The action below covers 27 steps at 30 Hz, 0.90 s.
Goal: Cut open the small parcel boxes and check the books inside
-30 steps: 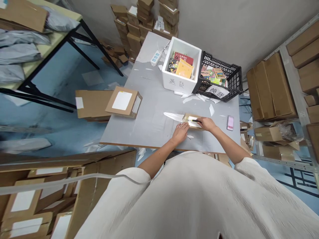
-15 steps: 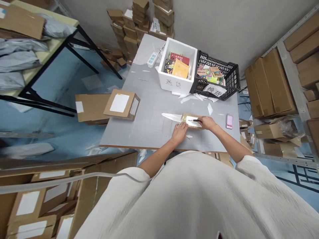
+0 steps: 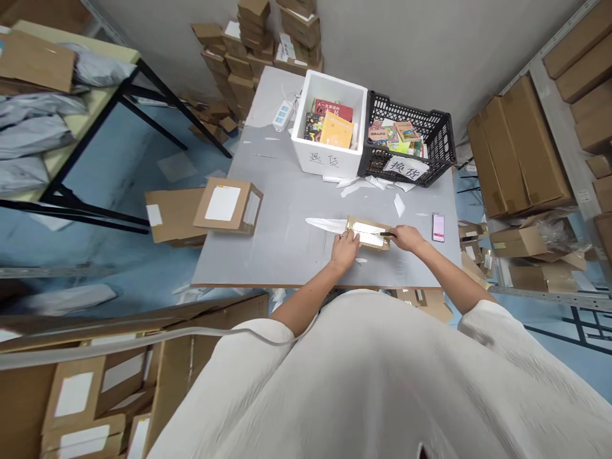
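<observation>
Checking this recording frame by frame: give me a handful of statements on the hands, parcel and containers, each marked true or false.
1. The left hand rests on the small parcel. True.
2. The right hand is empty. False: it holds a slim tool.
3. The white box stands beside the black crate. True.
4. The phone lies inside the white box. False: it lies on the table, right of the parcel.
</observation>
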Each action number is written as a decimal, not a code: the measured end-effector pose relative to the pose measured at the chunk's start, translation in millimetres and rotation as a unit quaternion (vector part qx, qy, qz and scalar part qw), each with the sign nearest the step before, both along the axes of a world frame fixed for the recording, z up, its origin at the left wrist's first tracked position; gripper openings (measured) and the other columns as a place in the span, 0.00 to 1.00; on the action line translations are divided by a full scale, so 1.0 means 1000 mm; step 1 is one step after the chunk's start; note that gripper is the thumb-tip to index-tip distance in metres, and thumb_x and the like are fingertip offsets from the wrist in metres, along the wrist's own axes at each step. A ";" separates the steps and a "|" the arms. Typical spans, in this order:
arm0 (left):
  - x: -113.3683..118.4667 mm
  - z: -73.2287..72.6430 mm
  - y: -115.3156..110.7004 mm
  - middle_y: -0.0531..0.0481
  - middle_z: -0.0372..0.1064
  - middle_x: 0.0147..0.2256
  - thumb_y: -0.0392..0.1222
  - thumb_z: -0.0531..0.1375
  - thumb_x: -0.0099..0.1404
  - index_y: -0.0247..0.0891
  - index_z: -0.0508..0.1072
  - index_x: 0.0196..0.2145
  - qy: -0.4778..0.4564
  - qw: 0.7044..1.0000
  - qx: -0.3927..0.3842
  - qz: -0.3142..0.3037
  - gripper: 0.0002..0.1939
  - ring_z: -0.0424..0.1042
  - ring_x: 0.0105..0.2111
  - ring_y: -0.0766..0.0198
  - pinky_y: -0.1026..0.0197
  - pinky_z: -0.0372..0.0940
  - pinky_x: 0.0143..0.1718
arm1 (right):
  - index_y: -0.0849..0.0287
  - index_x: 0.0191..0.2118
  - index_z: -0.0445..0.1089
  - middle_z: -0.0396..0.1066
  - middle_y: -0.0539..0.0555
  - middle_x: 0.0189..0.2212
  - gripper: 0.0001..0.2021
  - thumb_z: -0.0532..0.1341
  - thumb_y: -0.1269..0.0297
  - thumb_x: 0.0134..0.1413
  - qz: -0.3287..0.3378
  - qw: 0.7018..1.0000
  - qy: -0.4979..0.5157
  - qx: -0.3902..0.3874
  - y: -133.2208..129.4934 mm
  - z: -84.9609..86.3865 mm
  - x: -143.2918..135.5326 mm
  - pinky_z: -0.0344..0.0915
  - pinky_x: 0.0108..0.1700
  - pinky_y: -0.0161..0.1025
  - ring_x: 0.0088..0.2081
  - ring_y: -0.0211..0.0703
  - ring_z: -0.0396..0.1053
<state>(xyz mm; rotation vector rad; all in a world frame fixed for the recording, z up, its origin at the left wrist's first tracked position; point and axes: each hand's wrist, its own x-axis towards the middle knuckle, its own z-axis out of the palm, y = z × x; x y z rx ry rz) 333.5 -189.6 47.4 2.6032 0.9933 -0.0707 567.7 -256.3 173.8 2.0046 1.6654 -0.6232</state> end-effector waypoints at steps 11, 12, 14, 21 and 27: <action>0.010 0.005 0.008 0.30 0.75 0.62 0.39 0.52 0.82 0.39 0.75 0.65 0.032 0.999 -0.001 0.010 0.21 0.71 0.65 0.40 0.42 0.62 0.62 | 0.56 0.62 0.81 0.82 0.65 0.59 0.20 0.54 0.61 0.80 -0.028 1.000 -0.001 -0.015 -0.022 0.000 0.030 0.71 0.53 0.45 0.59 0.59 0.79; 0.009 0.005 0.007 0.30 0.75 0.62 0.40 0.52 0.82 0.39 0.75 0.66 0.031 0.999 -0.002 0.011 0.21 0.71 0.65 0.40 0.41 0.62 0.62 | 0.56 0.62 0.81 0.82 0.66 0.58 0.20 0.55 0.61 0.80 -0.028 1.000 0.002 -0.009 -0.026 -0.001 0.032 0.71 0.53 0.45 0.58 0.59 0.79; 0.010 0.005 0.007 0.29 0.74 0.63 0.40 0.52 0.82 0.38 0.75 0.66 0.030 0.999 -0.003 0.012 0.22 0.71 0.65 0.39 0.41 0.62 0.62 | 0.56 0.62 0.81 0.82 0.66 0.57 0.20 0.55 0.61 0.80 -0.026 1.000 0.010 0.009 -0.033 -0.002 0.037 0.70 0.52 0.45 0.58 0.59 0.79; 0.013 0.009 0.010 0.27 0.74 0.62 0.40 0.52 0.81 0.35 0.76 0.64 0.047 0.998 -0.006 0.031 0.21 0.72 0.64 0.38 0.41 0.61 0.62 | 0.53 0.57 0.84 0.84 0.64 0.54 0.17 0.59 0.58 0.78 -0.066 0.998 -0.002 0.015 -0.056 -0.001 0.076 0.69 0.49 0.44 0.55 0.60 0.80; 0.027 0.016 0.016 0.30 0.73 0.62 0.40 0.56 0.80 0.36 0.76 0.63 0.037 0.999 0.006 0.012 0.19 0.70 0.64 0.38 0.41 0.61 0.65 | 0.52 0.62 0.82 0.85 0.59 0.53 0.20 0.57 0.55 0.78 -0.150 0.983 0.065 0.083 -0.085 -0.004 0.092 0.66 0.43 0.39 0.51 0.55 0.80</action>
